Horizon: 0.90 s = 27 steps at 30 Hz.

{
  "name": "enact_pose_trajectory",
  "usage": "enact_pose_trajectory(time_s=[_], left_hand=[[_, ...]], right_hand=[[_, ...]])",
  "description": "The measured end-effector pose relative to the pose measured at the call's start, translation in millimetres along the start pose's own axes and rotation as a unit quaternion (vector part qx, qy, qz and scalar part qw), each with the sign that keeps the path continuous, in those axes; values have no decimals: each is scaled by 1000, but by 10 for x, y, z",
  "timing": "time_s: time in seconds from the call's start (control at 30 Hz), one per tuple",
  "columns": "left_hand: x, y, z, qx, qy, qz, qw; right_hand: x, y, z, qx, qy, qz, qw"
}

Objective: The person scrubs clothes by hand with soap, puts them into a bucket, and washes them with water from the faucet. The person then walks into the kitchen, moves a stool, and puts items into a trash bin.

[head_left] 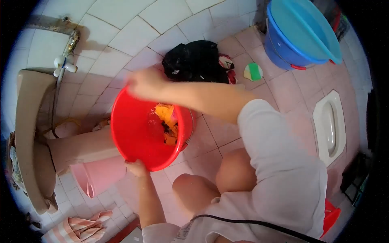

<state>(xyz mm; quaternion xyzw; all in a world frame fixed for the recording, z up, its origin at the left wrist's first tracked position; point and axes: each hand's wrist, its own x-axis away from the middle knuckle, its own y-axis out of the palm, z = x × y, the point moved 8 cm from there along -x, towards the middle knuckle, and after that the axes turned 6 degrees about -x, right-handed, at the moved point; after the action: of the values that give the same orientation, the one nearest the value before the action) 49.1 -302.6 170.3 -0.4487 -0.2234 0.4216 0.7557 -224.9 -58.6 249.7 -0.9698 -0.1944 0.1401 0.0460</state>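
Pink floor tiles (206, 129) and pale wall tiles (133, 36) frame a washroom where a person in a light shirt (283, 162) tips a red bucket (135, 133), its mouth turned toward the camera just left of the view's center. The left hand (138, 168) grips the bucket's rim at 6 o'clock, fingers closed narrowly over the edge. At the bucket's 12 o'clock, the right hand (146, 84) is at the rim, blurred; how far its fingers open cannot be told. Orange cloth (165, 113) lies inside the bucket toward 3 o'clock, partly hidden by the wall near the rim. The bucket's outer base is largely out of sight, and a red object (330, 218) at 4 o'clock is partly covered by the sleeve.

On the floor, black cloth (194, 60) sits at 12 o'clock, a blue bucket (279, 48) at 1 o'clock and a squat toilet (320, 121) at 3 o'clock. A pink container (101, 174) rests at 8 o'clock, near a pedestal sink (30, 133) at 9 o'clock.
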Motion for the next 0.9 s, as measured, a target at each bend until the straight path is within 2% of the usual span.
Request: enact_pose_trajectory(time_s=[0.03, 0.07, 0.1, 0.13, 0.2, 0.27, 0.3, 0.33, 0.4, 0.47, 0.53, 0.57, 0.6, 0.63, 0.67, 0.7, 0.8, 0.83, 0.87, 0.9], left_hand=[[3, 35, -46, 22, 13, 9, 1000], [26, 9, -77, 18, 5, 16, 1000], [34, 0, -91, 12, -11, 21, 1000], [30, -2, -99, 6, -26, 26, 999], [29, -18, -123, 4, -30, 44, 999], [18, -33, -144, 0, -35, 62, 997], [39, -57, -135, 9, -18, 57, 998], [40, -55, -103, 23, 1, 52, 998], [26, -62, -94, 15, 7, 50, 999], [0, -64, -159, 9, 12, 47, 999], [-43, -55, -142, 7, 60, 66, 996], [-29, -33, -182, 13, 55, 64, 996], [12, -52, -102, 15, 42, 61, 997], [41, -66, -16, 16, 31, 59, 998], [73, -93, 60, 20, 30, 55, 998], [109, -117, 116, 12, 17, 51, 998], [151, -126, 225, -1, -3, 45, 999], [158, -145, 245, -10, -15, 48, 999], [158, -154, 259, -7, -9, 44, 999], [148, -152, 236, -2, -12, 50, 999]], right_hand=[[-160, -255, 451, 46, 18, 112, 992], [-236, -450, 818, 198, 51, 123, 971], [-321, -504, 1325, 263, 90, 41, 960], [-215, -596, 1627, 397, 187, -6, 899], [72, -718, 1930, 544, 192, -18, 817], [69, -598, 2386, 633, 154, -64, 756], [120, -574, 2479, 622, 152, -88, 763], [140, -612, 2489, 595, 97, -36, 797], [188, -706, 2715, 485, 137, -58, 862], [294, -771, 2607, 490, 101, -30, 865], [384, -898, 2469, 381, 153, -5, 912], [421, -1033, 2469, 320, 194, 74, 924], [416, -1083, 2405, 328, 192, 72, 922], [427, -1261, 2342, 234, 198, 159, 938], [479, -1415, 2300, 135, 202, 243, 939], [419, -1480, 2378, -77, 177, 303, 933], [139, -1573, 1542, -371, 124, 294, 872], [69, -1548, 1098, -439, 112, 265, 851], [41, -1565, 831, -471, 142, 277, 825], [-179, -1471, 688, -550, 117, 201, 802]])
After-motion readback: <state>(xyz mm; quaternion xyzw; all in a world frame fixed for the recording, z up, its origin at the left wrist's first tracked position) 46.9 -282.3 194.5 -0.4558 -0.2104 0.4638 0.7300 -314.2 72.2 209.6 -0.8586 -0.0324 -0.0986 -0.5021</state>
